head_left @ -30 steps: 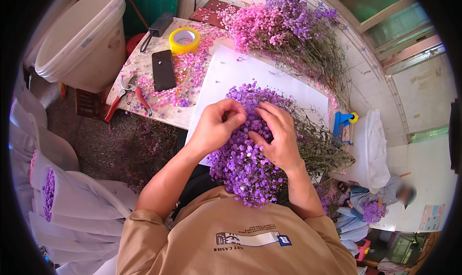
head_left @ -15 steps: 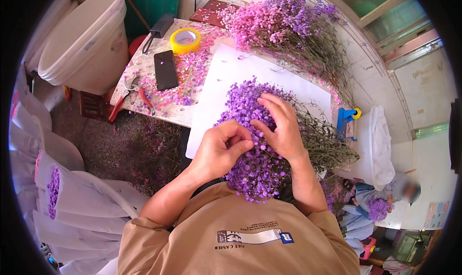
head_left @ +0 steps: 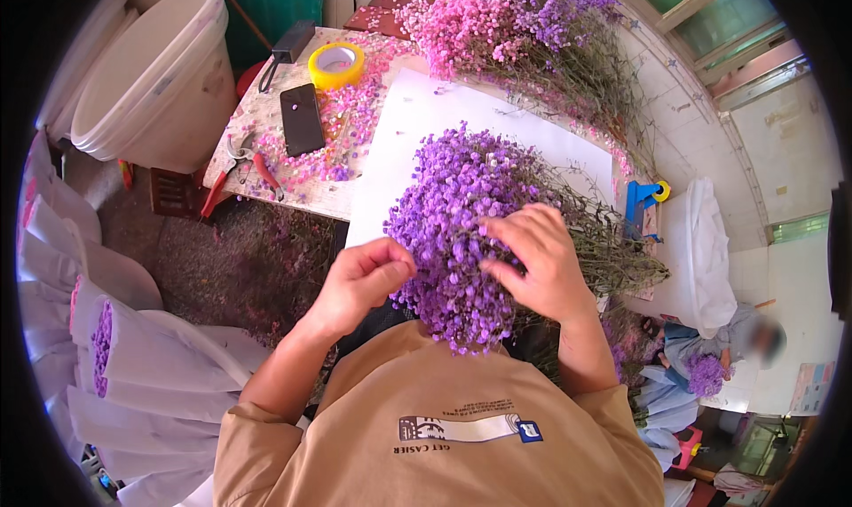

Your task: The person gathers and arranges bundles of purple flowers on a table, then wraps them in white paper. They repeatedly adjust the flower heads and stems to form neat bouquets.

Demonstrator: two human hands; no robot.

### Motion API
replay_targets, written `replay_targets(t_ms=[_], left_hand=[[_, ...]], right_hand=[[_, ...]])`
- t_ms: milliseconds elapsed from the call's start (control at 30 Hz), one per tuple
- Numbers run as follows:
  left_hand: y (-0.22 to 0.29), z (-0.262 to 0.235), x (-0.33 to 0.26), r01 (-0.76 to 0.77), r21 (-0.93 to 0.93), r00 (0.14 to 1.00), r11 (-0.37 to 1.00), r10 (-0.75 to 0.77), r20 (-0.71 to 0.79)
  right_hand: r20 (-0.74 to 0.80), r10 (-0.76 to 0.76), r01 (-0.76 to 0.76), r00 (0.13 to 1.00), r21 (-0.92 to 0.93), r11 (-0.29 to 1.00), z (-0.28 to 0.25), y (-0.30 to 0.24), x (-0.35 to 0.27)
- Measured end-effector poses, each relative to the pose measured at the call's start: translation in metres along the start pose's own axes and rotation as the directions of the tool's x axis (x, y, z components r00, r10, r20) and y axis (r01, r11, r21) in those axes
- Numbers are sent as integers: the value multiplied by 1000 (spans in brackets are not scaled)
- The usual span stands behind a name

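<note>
A full bunch of small purple flowers [head_left: 457, 214] lies on a large white sheet of paper [head_left: 390, 143], its heads overhanging the near edge and its thin green stems [head_left: 612, 241] pointing right. At the left side of the blossoms is my left hand [head_left: 362, 281], with thumb and forefinger pinched together. Whatever may be between those fingertips is too small to make out. My right hand [head_left: 540, 263] rests at the right side of the blossoms. Its thumb and fingers are apart, the tips touching the flowers.
On the petal-strewn table lie a black phone [head_left: 303, 120], yellow tape roll [head_left: 336, 66] and red-handled pruning shears [head_left: 238, 165]. Pink and purple flowers [head_left: 497, 27] lie behind. A blue tape dispenser [head_left: 637, 207] stands right; white tubs [head_left: 160, 81] stand left. Another person [head_left: 710, 352] holds purple flowers.
My left hand has drawn back left from the middle of the blossoms to their edge. My right hand has come slightly nearer and to the right, uncovering more of the bunch.
</note>
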State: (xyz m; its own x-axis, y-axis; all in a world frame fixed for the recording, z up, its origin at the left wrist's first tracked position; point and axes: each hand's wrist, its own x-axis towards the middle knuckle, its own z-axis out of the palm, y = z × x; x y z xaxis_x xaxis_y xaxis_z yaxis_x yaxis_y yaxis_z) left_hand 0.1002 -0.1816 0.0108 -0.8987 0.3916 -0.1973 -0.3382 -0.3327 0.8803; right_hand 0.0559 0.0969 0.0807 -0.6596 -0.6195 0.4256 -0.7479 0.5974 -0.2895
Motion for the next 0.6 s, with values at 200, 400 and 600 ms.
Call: replay_targets(t_ms=[200, 400, 600], left_hand=[[-11, 39, -17, -118, 489, 990, 864, 144, -14], [-23, 53, -6, -342, 686, 893, 642, 449, 25], [-19, 52, -18, -473, 548, 859, 690, 499, 113]], right_hand=[[-74, 62, -59, 995, 43, 997, 8, 10, 6], [-101, 109, -97, 989, 115, 989, 14, 13, 3], [-113, 196, -176, 974, 163, 971, 7, 10, -2]])
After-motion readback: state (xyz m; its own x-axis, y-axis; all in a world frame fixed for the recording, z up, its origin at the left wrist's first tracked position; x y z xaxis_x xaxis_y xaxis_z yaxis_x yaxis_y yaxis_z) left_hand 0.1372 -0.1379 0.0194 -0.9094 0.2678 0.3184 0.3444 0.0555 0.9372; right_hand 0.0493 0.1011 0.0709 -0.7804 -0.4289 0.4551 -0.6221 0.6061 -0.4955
